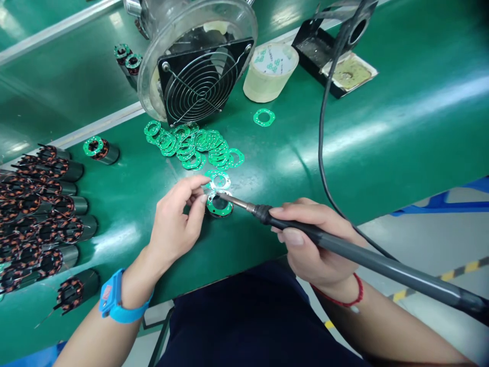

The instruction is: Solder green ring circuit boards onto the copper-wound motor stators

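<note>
My right hand is wrapped around the dark handle of a soldering iron. The iron's tip rests at the upper edge of a green ring-shaped circuit board, which sits on top of a wound motor stator. At the left side of that board is my left hand, fingers curled, with the thumb tip at the board's edge. Whatever its fingers pinch is too small or hidden to make out. Just above lies another green ring board, close to my left index fingertip.
A pile of green ring boards lies below a fan with a wire guard. Several wound stators stand at the left. A tape roll and an iron stand with sponge are at the back. The iron's cable hangs across the right.
</note>
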`<control>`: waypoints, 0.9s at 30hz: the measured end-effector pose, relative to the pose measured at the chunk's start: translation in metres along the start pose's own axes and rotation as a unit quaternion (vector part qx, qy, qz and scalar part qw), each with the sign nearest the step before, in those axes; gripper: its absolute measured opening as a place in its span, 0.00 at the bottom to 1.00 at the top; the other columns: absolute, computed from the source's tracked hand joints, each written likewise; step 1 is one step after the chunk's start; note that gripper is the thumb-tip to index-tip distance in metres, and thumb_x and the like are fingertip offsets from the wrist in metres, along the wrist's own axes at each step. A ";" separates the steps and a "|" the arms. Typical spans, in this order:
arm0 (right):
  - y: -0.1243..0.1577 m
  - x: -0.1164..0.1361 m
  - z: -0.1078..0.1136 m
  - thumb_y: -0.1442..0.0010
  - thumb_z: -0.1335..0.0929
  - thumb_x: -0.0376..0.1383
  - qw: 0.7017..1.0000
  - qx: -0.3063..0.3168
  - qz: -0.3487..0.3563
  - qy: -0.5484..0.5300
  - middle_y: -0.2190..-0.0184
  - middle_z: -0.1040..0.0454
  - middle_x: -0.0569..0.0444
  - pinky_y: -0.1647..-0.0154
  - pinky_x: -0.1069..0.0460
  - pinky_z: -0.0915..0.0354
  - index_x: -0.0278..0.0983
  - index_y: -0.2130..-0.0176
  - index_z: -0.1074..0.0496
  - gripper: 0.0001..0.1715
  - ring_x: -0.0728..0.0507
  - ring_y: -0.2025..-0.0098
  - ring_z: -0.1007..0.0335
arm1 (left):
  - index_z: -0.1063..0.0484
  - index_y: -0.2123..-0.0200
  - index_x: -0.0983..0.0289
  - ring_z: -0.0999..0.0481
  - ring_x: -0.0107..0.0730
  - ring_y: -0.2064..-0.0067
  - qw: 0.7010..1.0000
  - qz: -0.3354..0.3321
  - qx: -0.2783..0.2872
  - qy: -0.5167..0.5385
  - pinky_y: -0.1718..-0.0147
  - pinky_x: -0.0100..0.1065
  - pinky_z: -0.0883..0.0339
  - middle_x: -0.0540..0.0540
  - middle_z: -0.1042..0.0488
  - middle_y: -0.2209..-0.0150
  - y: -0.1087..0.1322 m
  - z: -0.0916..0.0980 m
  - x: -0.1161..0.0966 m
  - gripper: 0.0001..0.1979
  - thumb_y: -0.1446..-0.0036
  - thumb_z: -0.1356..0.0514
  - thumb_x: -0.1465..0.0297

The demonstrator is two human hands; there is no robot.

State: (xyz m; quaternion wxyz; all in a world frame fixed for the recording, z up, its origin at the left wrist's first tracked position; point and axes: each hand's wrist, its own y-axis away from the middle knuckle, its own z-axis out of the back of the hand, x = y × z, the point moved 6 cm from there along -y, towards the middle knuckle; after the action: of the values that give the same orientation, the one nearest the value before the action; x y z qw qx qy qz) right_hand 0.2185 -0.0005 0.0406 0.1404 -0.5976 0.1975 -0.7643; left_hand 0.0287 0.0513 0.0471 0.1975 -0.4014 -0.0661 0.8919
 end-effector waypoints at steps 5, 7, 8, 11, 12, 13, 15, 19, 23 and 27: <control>-0.004 0.006 -0.005 0.42 0.33 0.32 0.999 0.040 0.017 0.014 0.69 0.24 0.54 0.80 0.51 0.38 0.41 0.56 0.28 0.12 0.48 0.78 0.37 | 0.33 0.55 0.63 0.31 0.24 0.70 0.999 0.015 0.033 0.022 0.68 0.27 0.35 0.48 0.30 0.71 -0.001 -0.003 0.000 0.12 0.42 0.45 0.78; -0.005 0.007 -0.006 0.41 0.33 0.31 0.998 0.046 0.022 0.021 0.69 0.24 0.54 0.80 0.52 0.38 0.40 0.57 0.28 0.12 0.49 0.78 0.37 | 0.33 0.56 0.63 0.31 0.24 0.70 0.999 0.020 0.038 0.030 0.68 0.28 0.35 0.48 0.30 0.71 -0.001 -0.005 0.001 0.11 0.42 0.46 0.78; -0.005 0.007 -0.006 0.41 0.33 0.31 0.998 0.047 0.021 0.021 0.69 0.24 0.54 0.80 0.52 0.38 0.40 0.57 0.28 0.11 0.49 0.78 0.37 | 0.33 0.56 0.63 0.31 0.24 0.70 0.998 0.023 0.039 0.032 0.68 0.28 0.35 0.48 0.30 0.71 -0.002 -0.005 0.002 0.11 0.42 0.46 0.77; -0.004 0.005 -0.005 0.41 0.33 0.32 0.999 0.033 0.019 0.010 0.70 0.25 0.55 0.80 0.52 0.38 0.40 0.55 0.28 0.12 0.49 0.78 0.37 | 0.33 0.55 0.62 0.31 0.24 0.70 0.998 0.031 0.034 0.033 0.68 0.28 0.35 0.48 0.31 0.71 -0.001 -0.005 0.005 0.11 0.42 0.46 0.76; -0.004 0.004 -0.004 0.41 0.33 0.33 1.000 0.023 0.018 0.005 0.71 0.25 0.55 0.80 0.52 0.38 0.41 0.55 0.28 0.13 0.49 0.78 0.37 | 0.33 0.55 0.62 0.31 0.25 0.69 0.999 0.033 0.026 0.031 0.67 0.29 0.35 0.49 0.30 0.70 -0.001 -0.003 0.007 0.11 0.42 0.46 0.76; -0.003 0.003 -0.003 0.41 0.33 0.33 1.000 0.011 0.018 0.003 0.72 0.26 0.56 0.81 0.52 0.39 0.41 0.54 0.27 0.13 0.49 0.78 0.37 | 0.33 0.54 0.62 0.30 0.26 0.66 0.999 0.036 0.014 0.025 0.66 0.29 0.34 0.50 0.30 0.67 0.000 0.000 0.009 0.12 0.42 0.46 0.76; -0.002 0.002 -0.001 0.42 0.32 0.32 1.000 -0.008 0.020 0.007 0.73 0.28 0.57 0.81 0.52 0.39 0.41 0.54 0.27 0.14 0.49 0.78 0.36 | 0.35 0.52 0.62 0.29 0.29 0.60 0.999 0.047 -0.012 0.006 0.62 0.31 0.34 0.53 0.30 0.59 0.003 0.007 0.012 0.15 0.44 0.45 0.75; -0.004 0.003 -0.001 0.42 0.32 0.32 1.000 0.002 0.013 0.015 0.75 0.29 0.57 0.80 0.52 0.39 0.41 0.54 0.27 0.14 0.49 0.78 0.36 | 0.33 0.60 0.62 0.31 0.29 0.62 0.995 0.100 0.030 -0.004 0.63 0.32 0.36 0.52 0.32 0.62 0.012 0.013 0.015 0.07 0.44 0.44 0.74; -0.005 0.007 -0.004 0.41 0.33 0.32 0.999 0.031 0.022 -0.004 0.72 0.26 0.55 0.81 0.51 0.39 0.40 0.54 0.27 0.14 0.49 0.79 0.38 | 0.34 0.70 0.62 0.35 0.26 0.69 0.977 0.163 0.138 0.026 0.69 0.29 0.41 0.48 0.35 0.71 0.018 -0.001 0.012 0.05 0.41 0.45 0.71; -0.003 0.008 -0.005 0.41 0.33 0.32 0.999 0.041 0.018 -0.016 0.69 0.24 0.52 0.82 0.50 0.39 0.43 0.53 0.27 0.16 0.48 0.79 0.39 | 0.36 0.73 0.63 0.37 0.24 0.71 0.967 0.207 0.135 0.054 0.72 0.28 0.43 0.47 0.36 0.74 0.018 -0.008 0.014 0.09 0.40 0.47 0.70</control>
State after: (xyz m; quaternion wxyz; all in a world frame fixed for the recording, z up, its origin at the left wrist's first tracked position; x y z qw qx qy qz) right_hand 0.2116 -0.0007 0.0483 0.1819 -0.5997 0.1743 -0.7595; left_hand 0.0205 0.0406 0.0271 0.0644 -0.4235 0.1506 0.8910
